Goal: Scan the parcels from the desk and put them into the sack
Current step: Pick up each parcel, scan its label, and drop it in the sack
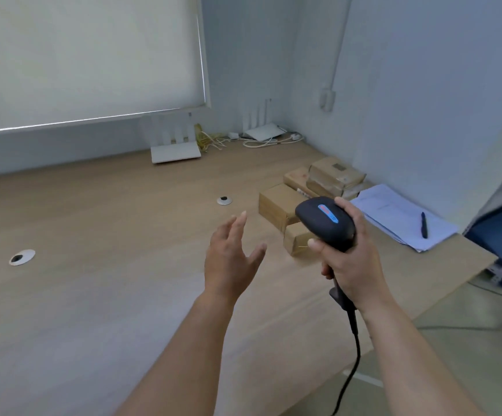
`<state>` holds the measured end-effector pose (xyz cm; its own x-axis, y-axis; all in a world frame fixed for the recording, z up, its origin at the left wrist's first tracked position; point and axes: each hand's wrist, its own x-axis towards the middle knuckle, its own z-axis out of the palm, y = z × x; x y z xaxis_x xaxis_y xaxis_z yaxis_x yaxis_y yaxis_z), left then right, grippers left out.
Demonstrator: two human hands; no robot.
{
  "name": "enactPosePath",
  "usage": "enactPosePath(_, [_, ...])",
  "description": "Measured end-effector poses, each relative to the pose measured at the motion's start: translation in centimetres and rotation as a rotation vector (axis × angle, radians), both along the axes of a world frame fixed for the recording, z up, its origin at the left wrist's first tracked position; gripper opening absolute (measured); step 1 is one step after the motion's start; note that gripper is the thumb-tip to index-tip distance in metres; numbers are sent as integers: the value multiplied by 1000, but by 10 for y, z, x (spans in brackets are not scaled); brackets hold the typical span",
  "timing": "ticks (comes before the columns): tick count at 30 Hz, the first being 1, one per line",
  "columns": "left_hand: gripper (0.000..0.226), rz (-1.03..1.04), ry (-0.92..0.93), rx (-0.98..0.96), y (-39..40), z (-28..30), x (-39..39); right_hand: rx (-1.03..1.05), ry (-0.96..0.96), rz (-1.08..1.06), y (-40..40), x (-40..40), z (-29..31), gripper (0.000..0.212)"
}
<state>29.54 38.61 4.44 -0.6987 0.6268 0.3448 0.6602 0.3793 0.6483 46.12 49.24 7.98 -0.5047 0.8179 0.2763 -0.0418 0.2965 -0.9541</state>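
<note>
Right hand [353, 259] grips black corded handheld scanner [326, 223]; left hand [231, 253] fingers spread, empty, small brown cardboard parcel [296, 240] just right-ahead of it.

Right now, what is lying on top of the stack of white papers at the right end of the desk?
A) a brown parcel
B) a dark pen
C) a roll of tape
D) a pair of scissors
B: a dark pen lies on the stack of white papers, with nothing else on them; the brown parcels sit on the desk just left of the papers.
</note>
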Motion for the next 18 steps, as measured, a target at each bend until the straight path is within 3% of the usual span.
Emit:
enactPosePath(7, [70,-95,-11,-79,79,-10,3,-16,0,-75,69,14,-10,70])
enactPosePath(18, [55,-22,-45,-286,182,-47,8,-92,-23,91,186,4,-42,71])
